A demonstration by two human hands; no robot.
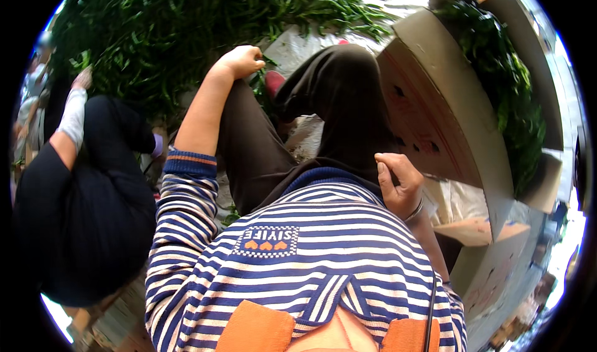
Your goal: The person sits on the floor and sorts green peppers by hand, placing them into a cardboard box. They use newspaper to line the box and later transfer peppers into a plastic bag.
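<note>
My left hand [242, 63] is above my left knee at the edge of a large heap of long green chili peppers [186, 21]. Its fingers are curled, and a green pepper [270, 61] shows beside the fingertips; whether the hand grips it is unclear. Near my waist, over my right thigh, my right hand [402, 184] has its fingers bent in with the thumb against them, and nothing shows in it. To its upper right, a cardboard box [419, 105] stands by my right knee, with more green peppers [508, 91] inside.
At the left a co-worker in dark clothes [93, 188] sits close by, one hand [83, 79] holding green peppers over the heap. Pale sheeting [298, 49] lies under the peppers. Another cardboard box [485, 268] stands at the lower right, and more people are at the far left.
</note>
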